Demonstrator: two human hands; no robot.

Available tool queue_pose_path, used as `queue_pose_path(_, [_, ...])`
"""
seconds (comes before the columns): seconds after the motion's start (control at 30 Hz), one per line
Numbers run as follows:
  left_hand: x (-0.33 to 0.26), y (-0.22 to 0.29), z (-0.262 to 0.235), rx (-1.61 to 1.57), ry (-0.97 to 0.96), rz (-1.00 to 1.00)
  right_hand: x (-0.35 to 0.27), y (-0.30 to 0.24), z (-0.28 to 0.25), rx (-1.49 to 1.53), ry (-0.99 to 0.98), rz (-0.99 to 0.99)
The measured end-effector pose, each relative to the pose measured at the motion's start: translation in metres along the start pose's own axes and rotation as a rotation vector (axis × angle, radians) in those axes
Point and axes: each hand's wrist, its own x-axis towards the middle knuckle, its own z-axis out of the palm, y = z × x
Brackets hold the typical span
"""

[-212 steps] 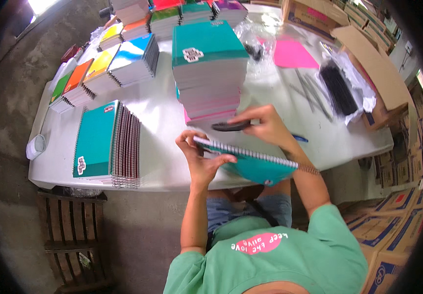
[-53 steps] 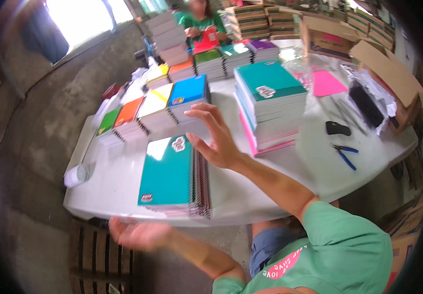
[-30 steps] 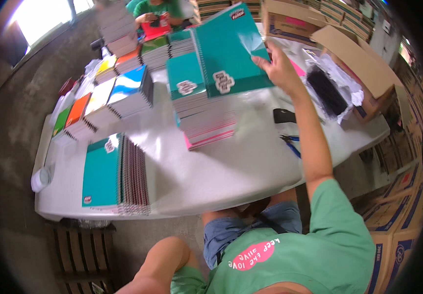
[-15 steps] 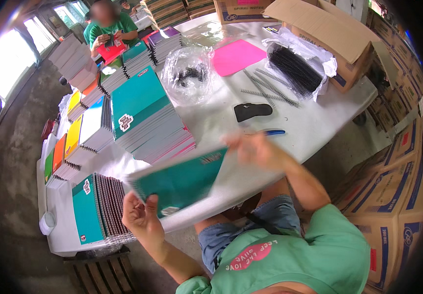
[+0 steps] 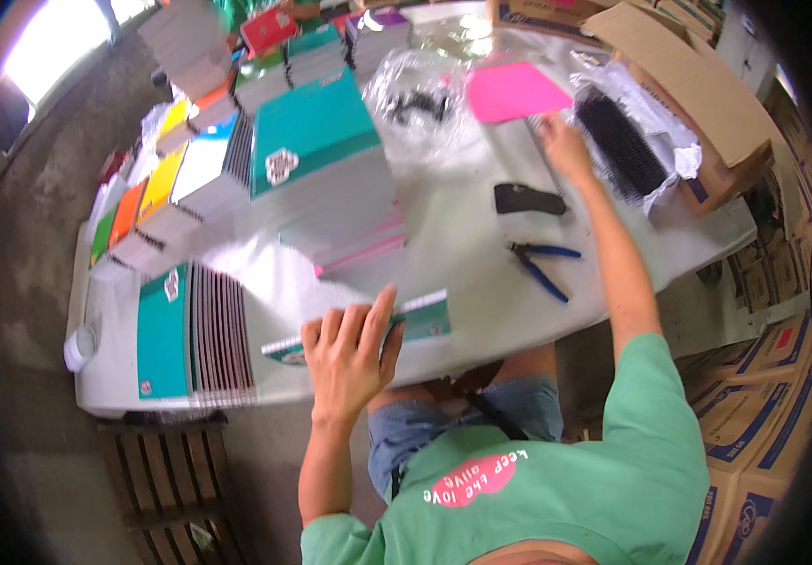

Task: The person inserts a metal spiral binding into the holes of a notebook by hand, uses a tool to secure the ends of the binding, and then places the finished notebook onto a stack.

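Observation:
My left hand [image 5: 349, 353] grips a thin teal notebook [image 5: 425, 318], stood on edge at the table's front, thumb and fingers on either side. My right arm stretches out to the loose spiral coils [image 5: 542, 155], close to a bright pink sheet [image 5: 517, 91]. There my right hand [image 5: 566, 146] has its fingers bunched together; whatever they pinch is too small and blurred to make out. Nearer to me lie a flat black piece [image 5: 528, 199] and pliers with blue handles [image 5: 545, 264], jaws pointing left. A tall stack of teal notebooks [image 5: 316, 141] rises left of centre.
Teal spiral notebooks [image 5: 166, 330] stand in a row at front left. Colourful notebook stacks [image 5: 161, 188] line the left side. Black coils [image 5: 618, 141] lie on white wrapping beside an open carton [image 5: 698, 94]. A clear plastic bag [image 5: 415, 104] sits mid-table. A co-worker is at the far side.
My right hand has left the notebook and moved away to the coils. My left hand has turned the notebook up on its edge. The pliers now show fully.

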Motion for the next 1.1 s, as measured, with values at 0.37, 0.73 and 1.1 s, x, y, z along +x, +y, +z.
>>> queue_pose_path(0.37, [-0.009,-0.005,0.030,0.102,0.282,-0.049,-0.087,-0.167,-0.124,0.417,-0.477,-0.149])
queue_pose_path(0.73, [-0.007,-0.005,0.031,0.015,0.281,-0.053,-0.225,-0.226,-0.099,1.001,-0.641,0.154])
queue_pose_path(1.1, [-0.006,-0.014,0.022,-0.093,0.276,0.022,-0.157,-0.200,-0.104,0.711,-0.561,-0.084])
